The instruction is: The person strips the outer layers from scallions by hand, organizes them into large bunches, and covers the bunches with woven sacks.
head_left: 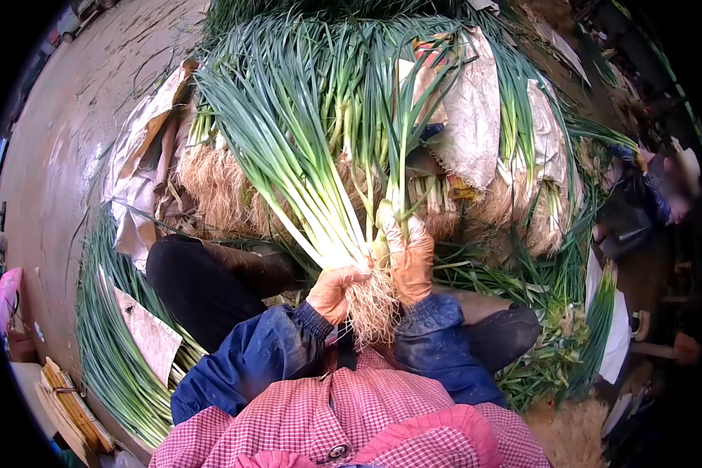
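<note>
A bunch of green onions [308, 179] fans up and to the left in front of me, its white ends low and its pale roots [372, 308] hanging between my hands. My left hand [337, 294] is closed around the white ends just above the roots. On the other side, my right hand [410, 261] pinches a separate green onion stalk [398, 168] with some loose yellowish outer leaf at its base. Both hands look gloved or coated in orange-brown. Behind them lie bundled green onions [226, 183] with their roots facing me.
Pale cloth sheets [472, 109] partly cover the pile. More green onions lie at the left [121, 335], under another cloth piece [144, 331]. Trimmed leaves [534, 327] litter the ground at the right. Wet pavement [70, 156] stretches along the left; another person [667, 183] is at the right edge.
</note>
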A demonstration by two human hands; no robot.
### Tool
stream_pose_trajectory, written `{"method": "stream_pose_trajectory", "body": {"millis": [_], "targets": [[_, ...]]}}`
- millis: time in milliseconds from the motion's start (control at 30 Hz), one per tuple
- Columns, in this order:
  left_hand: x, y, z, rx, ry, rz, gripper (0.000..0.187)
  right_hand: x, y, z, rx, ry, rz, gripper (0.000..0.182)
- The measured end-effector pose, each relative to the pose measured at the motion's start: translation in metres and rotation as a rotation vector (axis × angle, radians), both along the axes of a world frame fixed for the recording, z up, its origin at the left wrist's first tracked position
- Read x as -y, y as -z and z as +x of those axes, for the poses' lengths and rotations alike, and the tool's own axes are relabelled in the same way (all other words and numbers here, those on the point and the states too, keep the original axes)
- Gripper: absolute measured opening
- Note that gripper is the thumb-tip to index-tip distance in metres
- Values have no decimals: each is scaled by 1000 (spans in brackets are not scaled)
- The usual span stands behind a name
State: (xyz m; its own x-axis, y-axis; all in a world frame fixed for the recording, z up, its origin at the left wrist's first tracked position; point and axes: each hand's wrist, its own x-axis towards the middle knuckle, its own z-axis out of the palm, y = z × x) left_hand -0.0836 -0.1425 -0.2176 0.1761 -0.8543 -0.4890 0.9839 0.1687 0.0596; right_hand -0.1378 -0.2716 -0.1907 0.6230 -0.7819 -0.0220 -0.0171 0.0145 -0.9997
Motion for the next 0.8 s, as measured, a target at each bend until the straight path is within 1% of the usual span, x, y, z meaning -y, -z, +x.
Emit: {"method": "stream_pose_trajectory", "body": {"millis": [33,67,100,167,200,233,267,300,333,367,400,433,467,500,533,567,600,633,667,700,767,800], "targets": [[-2,-5,-3,0,-33,27,34,-6,-6,-11,-74,-67,226,18],[-8,-7,0,-8,-20,-39,34,-5,-8,-23,-13,-173,304,21],[-8,-5,0,-11,-32,-42,34,-4,-27,-36,-70,-216,389,18],[-8,-1,-1,45,-64,-59,35,9,-21,-59,360,-334,836,17],[-6,-4,-1,52,-88,-26,38,14,-29,-64,521,-292,801,17],[-5,-5,0,112,-97,-51,40,17,-43,-65,683,-254,760,17],[-3,-4,0,138,-100,-27,39,19,-55,-63,486,-128,511,17],[-4,-2,-2,162,-91,2,39,17,-72,-50,53,-48,293,15],[-4,-2,-6,159,-76,0,39,17,-70,-33,-166,-77,226,19],[-2,-3,-8,202,-69,50,39,22,-56,-11,-312,-155,207,27],[0,-4,-8,250,-68,100,38,34,-5,8,-319,-248,-100,31],[-1,-3,-8,258,-69,97,38,36,1,29,-712,-348,-397,30],[-3,0,-9,300,-76,106,38,32,1,44,-873,-397,-667,31],[-7,1,-10,342,-86,117,37,32,11,48,-807,-422,-659,26],[-8,-4,-11,315,-150,68,38,32,12,45,-596,-462,-308,19],[-11,-6,-8,360,-189,55,37,31,13,34,-392,-498,40,13],[-13,-1,-7,340,-172,45,38,23,-8,22,-285,-416,251,12],[-16,6,-7,315,-144,40,38,25,-20,3,-54,-418,455,17],[-17,11,-6,281,-111,63,40,33,-19,-15,114,-361,634,22],[-17,11,-6,270,-107,64,40,25,-26,-29,317,-148,690,25],[-17,9,-5,277,-85,61,43,36,-33,-58,27,-154,475,27],[-18,10,-4,284,-92,51,41,34,-30,-62,-91,-214,432,27]]}}
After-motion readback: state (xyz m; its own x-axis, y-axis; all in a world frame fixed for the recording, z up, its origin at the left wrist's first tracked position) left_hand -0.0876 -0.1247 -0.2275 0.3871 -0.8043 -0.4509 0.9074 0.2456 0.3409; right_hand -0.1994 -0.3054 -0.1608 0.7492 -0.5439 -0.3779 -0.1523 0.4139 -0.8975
